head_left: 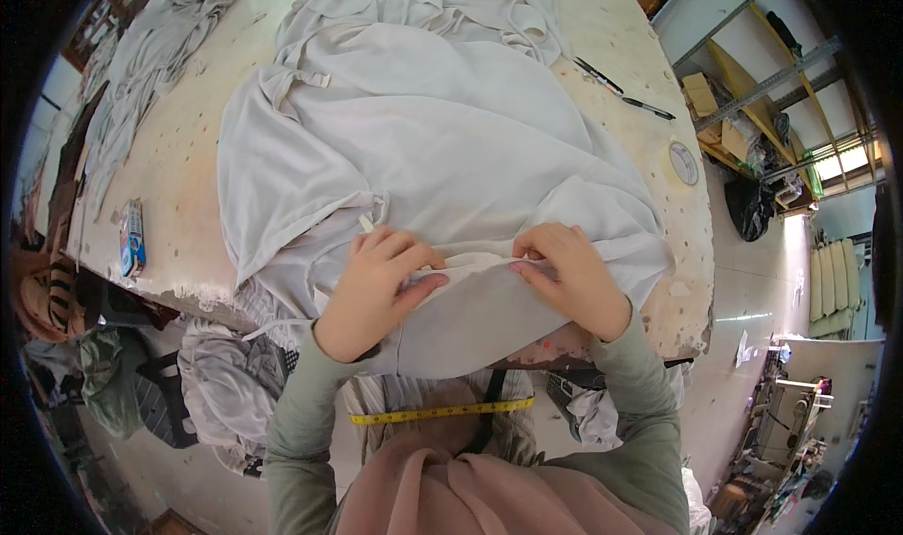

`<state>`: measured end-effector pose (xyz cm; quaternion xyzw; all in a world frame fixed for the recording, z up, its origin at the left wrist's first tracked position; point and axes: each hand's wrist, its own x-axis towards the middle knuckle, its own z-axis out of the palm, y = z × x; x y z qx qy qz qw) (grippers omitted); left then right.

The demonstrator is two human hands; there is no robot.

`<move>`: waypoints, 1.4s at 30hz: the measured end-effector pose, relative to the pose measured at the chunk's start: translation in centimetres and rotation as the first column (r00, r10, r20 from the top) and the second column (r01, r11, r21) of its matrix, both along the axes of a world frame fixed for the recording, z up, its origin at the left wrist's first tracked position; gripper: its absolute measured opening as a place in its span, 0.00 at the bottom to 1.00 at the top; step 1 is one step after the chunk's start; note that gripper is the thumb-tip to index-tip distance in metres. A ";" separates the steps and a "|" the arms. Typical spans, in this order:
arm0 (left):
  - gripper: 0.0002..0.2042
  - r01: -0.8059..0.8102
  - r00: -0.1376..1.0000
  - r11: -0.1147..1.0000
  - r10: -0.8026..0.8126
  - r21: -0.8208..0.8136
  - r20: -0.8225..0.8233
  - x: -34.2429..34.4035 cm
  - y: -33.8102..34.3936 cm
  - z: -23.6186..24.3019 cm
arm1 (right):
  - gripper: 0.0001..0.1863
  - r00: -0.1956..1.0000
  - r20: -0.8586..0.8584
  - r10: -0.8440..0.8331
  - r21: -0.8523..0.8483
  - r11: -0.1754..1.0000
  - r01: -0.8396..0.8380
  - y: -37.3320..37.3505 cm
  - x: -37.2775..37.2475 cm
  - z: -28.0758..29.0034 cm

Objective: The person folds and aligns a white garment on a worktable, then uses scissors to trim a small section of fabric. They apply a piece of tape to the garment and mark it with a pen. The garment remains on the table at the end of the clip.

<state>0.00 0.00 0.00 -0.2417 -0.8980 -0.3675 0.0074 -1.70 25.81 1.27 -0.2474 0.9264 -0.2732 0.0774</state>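
Two pens near a tape roll; a black bag beside shelving.

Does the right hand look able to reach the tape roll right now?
Probably yes: only pale fabric and bare table seem to lie between the right hand and the tape roll, though it would first need to release the fabric.

Garment workshop, tape measure, draped cloth
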 end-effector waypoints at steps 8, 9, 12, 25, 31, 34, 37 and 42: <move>0.07 -0.082 0.947 0.937 -0.033 0.340 0.319 1.3 -1.6 5.5 | 0.07 0.999 0.044 -0.020 -0.389 0.921 0.035 1.0 0.9 5.5; 0.07 -0.071 0.947 0.924 -0.056 0.375 0.317 1.3 -1.7 5.8 | 0.07 0.996 0.076 -0.035 -0.384 0.921 0.062 1.2 1.1 6.0; 0.06 -0.111 0.921 0.874 -0.089 0.474 0.379 1.4 -2.0 6.3 | 0.06 0.983 0.164 -0.081 -0.363 0.922 0.136 1.7 1.6 7.4; 0.09 -0.394 0.886 0.640 0.072 0.660 0.459 -0.2 -6.8 7.2 | 0.06 0.894 0.411 -0.178 -0.461 0.806 0.372 4.2 1.8 9.7; 0.07 -0.389 0.921 0.513 0.219 0.765 0.321 -4.6 -10.2 9.5 | 0.06 0.912 0.350 -0.216 -0.533 0.755 0.383 5.4 1.5 10.5; 0.07 -0.419 0.906 0.451 0.267 0.788 0.329 -6.2 -11.7 11.0 | 0.06 0.920 0.310 -0.240 -0.556 0.739 0.380 6.1 1.4 10.6; 0.06 -0.480 0.849 0.365 0.423 0.798 0.317 -7.1 -12.2 12.3 | 0.07 0.916 0.310 -0.256 -0.576 0.715 0.395 6.6 1.4 10.8; 0.07 -0.408 0.877 0.457 0.438 0.790 0.199 -9.5 -14.2 13.3 | 0.08 0.904 0.330 -0.272 -0.578 0.699 0.421 7.0 1.6 10.9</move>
